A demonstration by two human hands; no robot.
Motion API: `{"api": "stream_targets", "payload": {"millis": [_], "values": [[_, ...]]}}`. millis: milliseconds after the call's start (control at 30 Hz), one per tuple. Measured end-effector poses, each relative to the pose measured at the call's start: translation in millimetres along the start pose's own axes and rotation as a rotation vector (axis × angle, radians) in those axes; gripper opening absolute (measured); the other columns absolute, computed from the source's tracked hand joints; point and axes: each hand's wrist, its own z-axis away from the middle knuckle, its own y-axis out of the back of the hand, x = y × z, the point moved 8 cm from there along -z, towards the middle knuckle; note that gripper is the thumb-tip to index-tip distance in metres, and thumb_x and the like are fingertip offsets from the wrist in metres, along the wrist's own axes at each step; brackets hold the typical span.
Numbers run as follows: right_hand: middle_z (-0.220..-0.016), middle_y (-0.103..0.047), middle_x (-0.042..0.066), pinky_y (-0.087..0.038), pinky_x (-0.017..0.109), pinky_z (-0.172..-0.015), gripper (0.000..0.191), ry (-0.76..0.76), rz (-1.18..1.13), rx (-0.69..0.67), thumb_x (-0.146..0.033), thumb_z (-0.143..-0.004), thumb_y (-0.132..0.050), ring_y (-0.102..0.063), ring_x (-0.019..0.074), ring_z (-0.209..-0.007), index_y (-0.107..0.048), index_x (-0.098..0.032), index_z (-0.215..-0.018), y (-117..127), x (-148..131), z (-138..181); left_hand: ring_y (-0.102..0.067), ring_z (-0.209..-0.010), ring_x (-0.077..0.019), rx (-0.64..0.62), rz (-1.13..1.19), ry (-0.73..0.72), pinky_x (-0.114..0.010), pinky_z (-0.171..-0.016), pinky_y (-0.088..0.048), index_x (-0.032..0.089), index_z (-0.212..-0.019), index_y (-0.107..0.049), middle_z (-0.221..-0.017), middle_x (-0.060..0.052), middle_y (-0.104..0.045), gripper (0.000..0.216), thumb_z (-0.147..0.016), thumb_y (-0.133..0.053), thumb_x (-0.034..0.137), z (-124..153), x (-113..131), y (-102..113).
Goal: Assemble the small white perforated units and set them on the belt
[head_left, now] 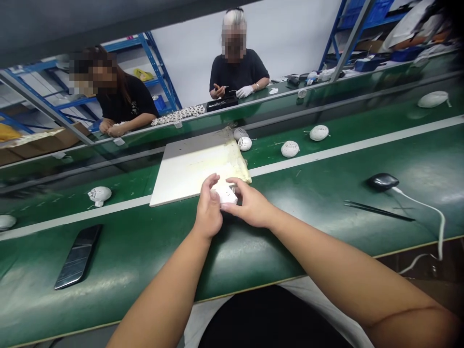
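Observation:
A small white part with little slots in its face (pixel 228 195) is held between my two hands over the front edge of the white board. My left hand (pixel 209 208) is closed against its left side, thumb up. My right hand (pixel 250 203) grips the right side between thumb and fingers. Much of the part is hidden by my fingers. Under and beyond my hands lies the white board (pixel 181 169), its right edge stained yellow.
White egg-shaped pieces with wires, such as one patterned piece (pixel 290 149), sit along the green belt (pixel 348 137). A black phone (pixel 79 256) lies left; tweezers (pixel 379 211) and a black mouse-shaped device (pixel 383 181) with a white cable lie right. Two people work across the line.

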Motion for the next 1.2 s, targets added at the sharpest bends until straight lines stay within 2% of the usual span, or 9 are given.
{"api": "stream_targets", "payload": {"millis": [100, 200, 333, 567, 767, 967, 1033, 1100, 1200], "values": [[-0.128, -0.061, 0.015, -0.042, 0.052, -0.104, 0.084, 0.237, 0.233, 0.134, -0.046, -0.072, -0.080, -0.056, 0.0340, -0.118, -0.043, -0.020, -0.142, 11.7, -17.8, 4.0, -0.063, -0.110, -0.0262, -0.191, 0.155, 0.239, -0.039, -0.092, -0.051, 0.016, -0.130, -0.057, -0.125, -0.014, -0.063, 0.068, -0.096, -0.029, 0.069, 2.1, -25.2, -9.2], [-0.130, -0.061, 0.015, -0.039, 0.053, -0.109, 0.076, 0.409, 0.138, 0.119, -0.062, -0.075, -0.073, -0.055, 0.0339, -0.121, -0.050, -0.021, -0.135, 16.0, -24.2, 5.5, -0.065, -0.096, -0.0262, -0.370, 0.147, 0.236, -0.038, -0.083, -0.053, 0.013, -0.125, -0.058, -0.115, -0.015, -0.067, 0.066, -0.093, -0.043, 0.068, 5.1, -21.6, -17.8], [-0.121, -0.065, 0.011, -0.048, 0.045, -0.102, 0.057, 0.192, -0.339, 0.265, -0.067, -0.095, -0.039, -0.062, 0.0251, -0.114, -0.053, -0.022, -0.126, 31.5, 4.2, -0.7, -0.062, -0.105, -0.0273, -0.472, -0.021, 0.038, -0.038, -0.092, -0.049, 0.016, -0.131, -0.052, -0.124, -0.014, -0.063, 0.064, -0.086, -0.063, 0.060, 9.3, 0.7, -26.0], [-0.110, -0.072, 0.008, -0.054, 0.040, -0.089, 0.051, -0.031, -0.575, 0.016, -0.061, -0.095, -0.048, -0.068, 0.0231, -0.100, -0.053, -0.023, -0.129, -6.2, 17.8, 0.1, -0.060, -0.114, -0.0308, -0.500, -0.234, -0.092, -0.043, -0.097, -0.047, 0.018, -0.130, -0.055, -0.131, -0.014, -0.061, 0.063, -0.083, -0.065, 0.059, 19.9, 10.3, -43.2], [-0.103, -0.071, 0.007, -0.055, 0.036, -0.081, 0.052, -0.060, -0.516, 0.059, -0.063, -0.095, -0.046, -0.067, 0.0223, -0.093, -0.057, -0.024, -0.128, -1.9, 19.8, 4.0, -0.063, -0.110, -0.0290, -0.520, -0.348, -0.180, -0.042, -0.096, -0.049, 0.019, -0.132, -0.055, -0.128, -0.012, -0.063, 0.057, -0.086, -0.061, 0.052, 21.0, 21.0, -45.7], [-0.105, -0.069, 0.006, -0.054, 0.036, -0.082, 0.050, -0.087, -0.385, 0.091, -0.062, -0.097, -0.041, -0.065, 0.0206, -0.092, -0.058, -0.024, -0.124, 2.6, 19.0, 1.7, -0.064, -0.105, -0.0281, -0.510, -0.273, -0.083, -0.040, -0.093, -0.049, 0.020, -0.132, -0.054, -0.123, -0.011, -0.066, 0.056, -0.086, -0.064, 0.050, 22.6, 19.2, -50.8], [-0.109, -0.069, 0.007, -0.053, 0.037, -0.086, 0.050, -0.106, -0.347, 0.085, -0.060, -0.099, -0.037, -0.065, 0.0204, -0.095, -0.057, -0.023, -0.126, 3.6, 21.0, -4.2, -0.065, -0.096, -0.0252, -0.468, -0.229, 0.000, -0.037, -0.087, -0.050, 0.020, -0.129, -0.053, -0.117, -0.011, -0.067, 0.055, -0.084, -0.066, 0.050, 10.8, 9.2, -36.4], [-0.117, -0.068, 0.008, -0.052, 0.038, -0.091, 0.047, -0.099, -0.283, 0.075, -0.055, -0.099, -0.040, -0.065, 0.0201, -0.100, -0.053, -0.022, -0.129, 9.8, 23.7, -16.1, -0.065, -0.082, -0.0219, -0.346, -0.253, 0.109, -0.035, -0.078, -0.051, 0.020, -0.123, -0.054, -0.107, -0.009, -0.069, 0.054, -0.082, -0.068, 0.052, -14.6, -9.8, 1.7], [-0.128, -0.063, 0.012, -0.049, 0.038, -0.097, 0.048, -0.086, 0.019, 0.107, -0.047, -0.094, -0.055, -0.063, 0.0217, -0.109, -0.051, -0.018, -0.132, 37.2, 32.3, -44.5, -0.063, -0.079, -0.0234, 0.100, -0.446, 0.234, -0.038, -0.077, -0.050, 0.017, -0.106, -0.061, -0.093, -0.008, -0.068, 0.047, -0.085, -0.059, 0.059, -64.0, -38.3, 111.5]]}}
